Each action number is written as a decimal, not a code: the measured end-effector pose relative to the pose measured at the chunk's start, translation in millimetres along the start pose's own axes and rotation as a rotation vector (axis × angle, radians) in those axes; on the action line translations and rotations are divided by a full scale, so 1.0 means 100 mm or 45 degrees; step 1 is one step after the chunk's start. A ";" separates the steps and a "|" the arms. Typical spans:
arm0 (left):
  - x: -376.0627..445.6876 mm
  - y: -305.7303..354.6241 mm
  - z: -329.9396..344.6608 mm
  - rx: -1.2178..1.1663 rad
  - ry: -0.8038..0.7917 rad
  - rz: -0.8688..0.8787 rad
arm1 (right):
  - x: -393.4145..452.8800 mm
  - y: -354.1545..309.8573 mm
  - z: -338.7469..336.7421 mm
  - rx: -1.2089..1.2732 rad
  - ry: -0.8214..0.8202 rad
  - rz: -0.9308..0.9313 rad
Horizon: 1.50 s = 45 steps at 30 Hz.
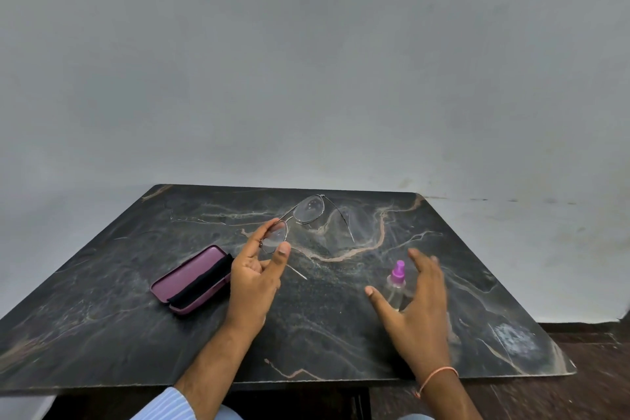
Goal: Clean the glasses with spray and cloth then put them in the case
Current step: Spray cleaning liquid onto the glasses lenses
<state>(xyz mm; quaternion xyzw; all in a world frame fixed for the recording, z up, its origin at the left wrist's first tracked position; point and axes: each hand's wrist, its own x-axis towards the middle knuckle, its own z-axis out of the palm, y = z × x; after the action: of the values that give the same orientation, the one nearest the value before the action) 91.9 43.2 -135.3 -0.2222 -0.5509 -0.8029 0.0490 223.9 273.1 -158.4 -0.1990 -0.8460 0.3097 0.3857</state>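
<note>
Thin metal-framed glasses are lifted above the dark marble table. My left hand pinches the near lens between thumb and fingers, and the temple arms hang unfolded. A small clear spray bottle with a purple nozzle stands upright to the right. My right hand is spread around the bottle, thumb on its left and fingers behind it; the hand is blurred and I cannot tell whether it touches. A purple glasses case lies open at the left with a dark cloth across it.
A pale wall stands right behind the table's far edge. The table's near edge runs just in front of my forearms. Brown floor shows at the lower right.
</note>
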 end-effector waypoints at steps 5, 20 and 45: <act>-0.13 0.12 0.13 -0.278 -0.002 -0.081 | -0.16 -0.25 0.00 -0.094 0.436 -0.489; -0.39 0.33 0.45 -0.566 0.046 -0.155 | -0.20 -1.14 0.49 1.379 -0.553 0.763; -0.29 0.17 -0.22 0.051 -0.205 0.063 | 0.34 -1.00 0.12 0.709 -0.119 -0.080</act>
<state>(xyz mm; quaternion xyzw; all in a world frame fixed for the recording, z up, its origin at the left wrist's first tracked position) 116.4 11.7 -138.8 -0.2985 -0.5633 -0.7699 0.0287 183.4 215.3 -79.4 -0.0445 -0.7512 0.5268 0.3953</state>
